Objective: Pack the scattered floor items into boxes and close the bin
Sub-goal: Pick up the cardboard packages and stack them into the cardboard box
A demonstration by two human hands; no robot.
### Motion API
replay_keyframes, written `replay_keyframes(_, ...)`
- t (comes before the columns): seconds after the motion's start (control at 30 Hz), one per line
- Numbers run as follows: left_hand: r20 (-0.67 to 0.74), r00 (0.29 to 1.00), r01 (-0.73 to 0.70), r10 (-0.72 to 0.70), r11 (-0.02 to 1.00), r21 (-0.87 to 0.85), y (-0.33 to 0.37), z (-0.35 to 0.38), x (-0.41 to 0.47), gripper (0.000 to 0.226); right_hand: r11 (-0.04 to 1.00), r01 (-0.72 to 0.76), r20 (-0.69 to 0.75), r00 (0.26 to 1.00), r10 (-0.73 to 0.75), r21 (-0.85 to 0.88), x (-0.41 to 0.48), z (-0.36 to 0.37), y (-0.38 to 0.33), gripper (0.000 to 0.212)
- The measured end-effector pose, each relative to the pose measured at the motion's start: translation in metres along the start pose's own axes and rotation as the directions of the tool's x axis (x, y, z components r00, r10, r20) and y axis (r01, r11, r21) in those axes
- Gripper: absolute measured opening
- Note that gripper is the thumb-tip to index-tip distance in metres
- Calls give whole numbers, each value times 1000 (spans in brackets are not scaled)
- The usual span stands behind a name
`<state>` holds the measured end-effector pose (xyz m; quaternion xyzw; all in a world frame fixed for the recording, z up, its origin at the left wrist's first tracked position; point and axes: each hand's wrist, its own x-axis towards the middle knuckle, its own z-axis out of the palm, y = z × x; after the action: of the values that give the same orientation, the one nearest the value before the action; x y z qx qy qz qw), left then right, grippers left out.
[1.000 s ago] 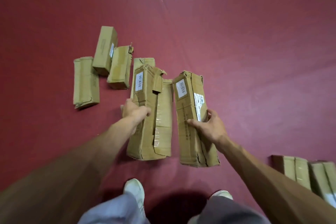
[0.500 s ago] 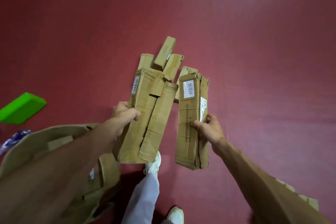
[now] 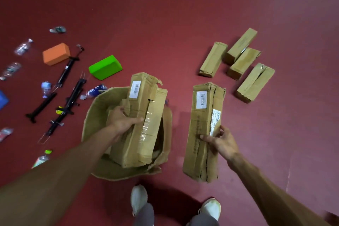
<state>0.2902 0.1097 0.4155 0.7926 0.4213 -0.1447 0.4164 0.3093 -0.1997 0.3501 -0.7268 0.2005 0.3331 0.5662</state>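
Note:
My left hand (image 3: 122,121) grips a long, torn cardboard package (image 3: 141,115) with a barcode label, held over a large open cardboard box (image 3: 91,121) on the red floor. My right hand (image 3: 221,141) grips a second long taped package (image 3: 203,130), held in the air to the right of the box. Inside the big box, under the left package, more brown cardboard shows. Several similar long packages (image 3: 255,81) lie on the floor at the upper right.
Left of the box lie a green foam block (image 3: 105,67), an orange foam block (image 3: 56,53), several black pump-like tools (image 3: 66,69) and several crushed plastic bottles (image 3: 23,47). My two white shoes (image 3: 139,199) stand below the box.
I have turned left with both packages. The large open box, earlier at the lower left edge, now sits under my left hand's package. The floor packages now lie to the right.

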Motion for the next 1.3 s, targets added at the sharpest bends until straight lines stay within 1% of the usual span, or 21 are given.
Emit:
replay_keyframes(0.1,-34,999,42,-43,999,-32,-51,-31,28,64,999,-8,51,999,10,-45,9,71,4,71)
replay_keyframes(0.17,-75,994,75,-77,997,-37,-86,-52,51,75,999,-20,84,996,23,-42,16,120,8,67)
replay_keyframes(0.23,-98,991,86,-88,996,-26,-115,-72,75,78,999,-22,92,995,25,-34,23,167,9,57)
replay_keyframes(0.3,-115,990,80,-79,997,4,-139,-95,95,71,999,-36,81,996,39,-36,30,208,8,44)
replay_keyframes(0.33,-129,989,72,-69,997,16,-150,-105,104,67,999,-41,79,996,44,-35,33,227,6,46)
replay_keyframes(0.4,-147,988,48,-39,997,55,-167,-122,122,65,997,-47,71,996,50,-55,37,257,2,56)
replay_keyframes(0.47,-135,990,46,-37,997,66,-178,-134,137,69,992,-54,75,995,63,-114,41,278,0,69)
replay_keyframes(0.53,-98,993,61,-57,997,38,-186,-141,145,76,972,-54,70,995,72,-228,42,292,-2,80)
replay_keyframes(0.6,-60,996,62,-59,997,48,-188,-143,145,74,936,-55,34,997,71,-347,38,299,-5,82)
replay_keyframes(0.63,-39,998,59,-57,997,47,-188,-142,144,71,926,-58,19,997,70,-373,37,299,-6,81)
replay_keyframes(0.7,10,998,57,-57,998,8,-182,-138,140,66,920,-55,5,998,62,-387,33,295,-8,78)
replay_keyframes(0.77,73,996,45,-44,999,-18,-171,-128,131,63,931,-48,9,998,56,-361,30,284,-12,74)
replay_keyframes(0.93,194,981,-23,22,1000,-1,-119,-76,98,52,949,-40,31,998,52,-312,23,225,-22,55)
replay_keyframes(1.07,270,960,-89,77,996,30,-57,-7,64,43,975,-25,13,1000,28,-219,26,140,-28,42)
replay_keyframes(1.2,320,937,-148,137,989,10,18,70,28,38,985,-7,-26,1000,2,-172,28,35,-35,38)
replay_keyframes(1.3,325,929,-187,176,982,2,84,126,1,37,987,1,-78,997,-13,-159,28,-48,-46,37)
